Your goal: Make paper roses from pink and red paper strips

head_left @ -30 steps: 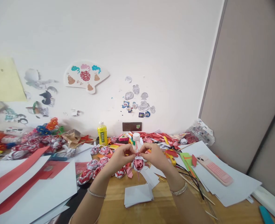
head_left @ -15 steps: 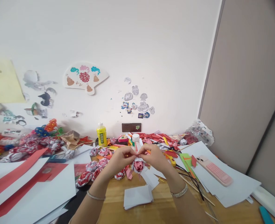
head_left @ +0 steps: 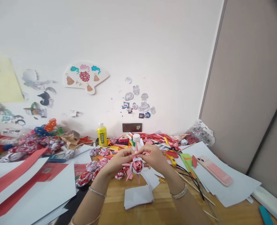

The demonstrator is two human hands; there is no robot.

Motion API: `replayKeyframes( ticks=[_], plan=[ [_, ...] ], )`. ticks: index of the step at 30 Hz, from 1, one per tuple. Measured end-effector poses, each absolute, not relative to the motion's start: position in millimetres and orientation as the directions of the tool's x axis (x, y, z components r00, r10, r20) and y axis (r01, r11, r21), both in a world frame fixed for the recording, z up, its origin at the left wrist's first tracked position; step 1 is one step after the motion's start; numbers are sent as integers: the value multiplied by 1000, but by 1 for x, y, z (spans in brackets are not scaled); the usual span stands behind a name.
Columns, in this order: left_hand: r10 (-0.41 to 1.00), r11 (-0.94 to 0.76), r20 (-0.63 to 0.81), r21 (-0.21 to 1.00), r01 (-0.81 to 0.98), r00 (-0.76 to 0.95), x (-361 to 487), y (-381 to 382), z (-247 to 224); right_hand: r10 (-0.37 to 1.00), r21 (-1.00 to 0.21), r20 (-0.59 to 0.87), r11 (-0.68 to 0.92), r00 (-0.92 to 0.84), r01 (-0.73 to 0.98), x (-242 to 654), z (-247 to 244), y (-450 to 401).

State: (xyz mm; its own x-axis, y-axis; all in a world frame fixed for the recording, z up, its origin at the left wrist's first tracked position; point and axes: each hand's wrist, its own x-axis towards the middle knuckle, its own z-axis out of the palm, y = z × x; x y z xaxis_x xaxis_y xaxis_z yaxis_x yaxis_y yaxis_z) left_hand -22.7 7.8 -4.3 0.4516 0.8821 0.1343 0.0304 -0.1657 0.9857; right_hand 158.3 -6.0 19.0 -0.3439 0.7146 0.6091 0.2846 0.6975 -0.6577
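Observation:
A folded paper flower [head_left: 137,165], pink and white with pointed strips sticking out around it, is held up over the table's middle. My left hand [head_left: 123,157] pinches it from the left, near its upper edge. From the right, the fingers of my right hand [head_left: 151,154] are closed on the strips at its top. Fingertips partly hide where the strips meet. Just below lies a stack of white paper [head_left: 138,197] on the wooden table [head_left: 119,215]. Several finished-looking paper flowers [head_left: 103,163] sit left of my hands.
A yellow drink bottle [head_left: 102,135] and a white-capped bottle [head_left: 136,138] stand at the back. Red and white sheets [head_left: 46,193] cover the left side. At right, a pink phone [head_left: 215,170] rests on white paper [head_left: 239,190], beside a yellow cutter [head_left: 172,160] and thin sticks [head_left: 197,189].
The paper flower has turned and shifted slightly left, so its pink pointed strips now show spread out around it. Both hands stay closed on it.

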Motion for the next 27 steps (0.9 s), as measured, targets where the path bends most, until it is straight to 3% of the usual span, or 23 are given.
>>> replayKeyframes(
  ticks=[7, 11, 19, 27],
  plan=[
    [891, -150, 122, 988, 30, 437, -23, 5, 2, 474, -422, 773, 880, -421, 217, 157, 16, -1],
    [894, -165, 137, 986, 28, 426, -22, 3, 4, 363, -318, 780, 931, -509, 178, 160, 16, 2],
    [893, -186, 149, 982, 45, 425, -20, 0, 8, 570, -571, 631, 801, -526, 183, 163, 17, -2],
    [914, -154, 131, 988, 30, 385, -20, 2, 8, 576, -620, 633, 777, -517, 106, 158, 16, -3]
  ],
)
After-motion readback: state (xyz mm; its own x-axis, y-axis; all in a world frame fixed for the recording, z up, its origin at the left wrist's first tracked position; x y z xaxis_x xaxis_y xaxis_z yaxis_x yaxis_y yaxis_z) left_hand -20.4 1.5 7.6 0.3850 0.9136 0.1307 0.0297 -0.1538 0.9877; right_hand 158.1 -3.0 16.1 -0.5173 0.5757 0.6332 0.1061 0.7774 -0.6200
